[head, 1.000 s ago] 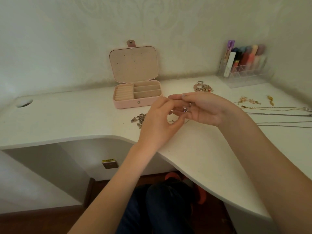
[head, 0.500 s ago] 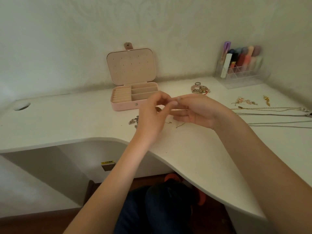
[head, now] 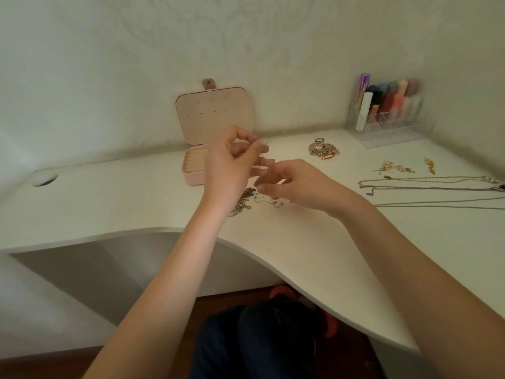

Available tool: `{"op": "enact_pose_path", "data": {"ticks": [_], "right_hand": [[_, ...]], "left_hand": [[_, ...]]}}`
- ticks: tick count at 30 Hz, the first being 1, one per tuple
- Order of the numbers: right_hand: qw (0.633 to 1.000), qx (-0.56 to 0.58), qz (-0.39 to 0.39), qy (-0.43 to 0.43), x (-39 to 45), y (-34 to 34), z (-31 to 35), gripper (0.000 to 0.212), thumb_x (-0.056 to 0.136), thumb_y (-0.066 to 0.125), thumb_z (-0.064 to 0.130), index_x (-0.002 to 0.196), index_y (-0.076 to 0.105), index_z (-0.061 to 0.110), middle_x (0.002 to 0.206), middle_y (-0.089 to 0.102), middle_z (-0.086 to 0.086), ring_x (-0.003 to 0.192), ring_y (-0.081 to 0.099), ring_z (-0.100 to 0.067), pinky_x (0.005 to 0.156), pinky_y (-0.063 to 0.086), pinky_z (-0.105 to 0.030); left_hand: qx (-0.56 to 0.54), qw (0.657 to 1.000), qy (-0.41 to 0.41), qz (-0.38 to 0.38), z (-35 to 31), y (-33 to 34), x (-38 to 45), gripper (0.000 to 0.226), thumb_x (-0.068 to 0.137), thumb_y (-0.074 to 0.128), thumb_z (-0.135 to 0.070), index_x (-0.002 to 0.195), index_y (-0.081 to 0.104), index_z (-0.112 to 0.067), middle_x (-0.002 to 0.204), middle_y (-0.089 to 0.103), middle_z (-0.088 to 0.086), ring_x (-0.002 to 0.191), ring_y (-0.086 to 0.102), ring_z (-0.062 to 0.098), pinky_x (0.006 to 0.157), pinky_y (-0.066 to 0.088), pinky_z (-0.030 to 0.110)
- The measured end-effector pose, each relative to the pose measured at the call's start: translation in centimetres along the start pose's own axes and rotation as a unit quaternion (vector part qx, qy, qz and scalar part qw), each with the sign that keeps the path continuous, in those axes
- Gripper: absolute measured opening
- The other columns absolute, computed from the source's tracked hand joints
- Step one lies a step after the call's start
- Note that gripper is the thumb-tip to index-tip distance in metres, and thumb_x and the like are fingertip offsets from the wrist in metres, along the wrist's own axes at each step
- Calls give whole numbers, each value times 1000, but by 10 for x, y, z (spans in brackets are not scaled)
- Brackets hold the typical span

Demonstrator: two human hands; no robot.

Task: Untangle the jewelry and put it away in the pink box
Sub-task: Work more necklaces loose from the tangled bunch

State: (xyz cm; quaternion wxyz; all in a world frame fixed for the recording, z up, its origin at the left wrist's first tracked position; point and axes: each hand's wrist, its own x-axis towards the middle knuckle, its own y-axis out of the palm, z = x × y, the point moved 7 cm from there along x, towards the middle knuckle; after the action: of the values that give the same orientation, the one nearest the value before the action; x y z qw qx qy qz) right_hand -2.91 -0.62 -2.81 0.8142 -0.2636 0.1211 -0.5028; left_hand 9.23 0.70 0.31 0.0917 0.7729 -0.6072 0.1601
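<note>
Jewelry lay in a tangled little pile on the white desk, just under the fingers of both hands. The left hand was lifted up, and its thumb and fingertips were pinched together on a very thin chain. The chain ran down from those fingers to the right hand. The right hand's fingers were curled, but their tips were blurry, so I cannot tell if they gripped the chain. The pink box stood open just behind the left fingers, with its lid up against the wall. Past the right fingers, farther back, sat a heap of rings and bracelets. Some earrings and long necklaces lay well off to the right of the right hand. A clear organizer with tubes stood in the far corner.
</note>
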Motion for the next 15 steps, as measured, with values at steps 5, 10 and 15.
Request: {"op": "enact_pose_path", "data": {"ticks": [5, 10, 15], "right_hand": [[996, 83, -21, 17, 0, -7, -7, 13, 90, 65, 16, 95, 72, 6, 83, 74, -6, 64, 63, -6, 53, 42, -10], [989, 138, -45, 18, 1, -15, -14, 15, 89, 65, 9, 100, 71, 1, 76, 70, -10, 55, 63, -5, 55, 49, -12], [995, 92, -23, 36, 2, -16, -24, 12, 87, 67, 7, 98, 73, 6, 73, 69, -4, 59, 60, -5, 58, 50, -12]], "left_hand": [[-28, 997, 29, -70, -16, -16, 10, 11, 90, 62, -6, 84, 55, -11, 71, 70, 7, 60, 70, 18, 56, 58, 32], [-57, 991, 47, -116, -24, -30, 19, 14, 90, 61, -4, 80, 55, -12, 68, 69, 4, 60, 69, 20, 57, 55, 29], [-74, 986, 54, -143, -30, -41, 23, 15, 90, 59, 0, 79, 55, -11, 69, 67, 8, 60, 69, 19, 58, 55, 27]]}}
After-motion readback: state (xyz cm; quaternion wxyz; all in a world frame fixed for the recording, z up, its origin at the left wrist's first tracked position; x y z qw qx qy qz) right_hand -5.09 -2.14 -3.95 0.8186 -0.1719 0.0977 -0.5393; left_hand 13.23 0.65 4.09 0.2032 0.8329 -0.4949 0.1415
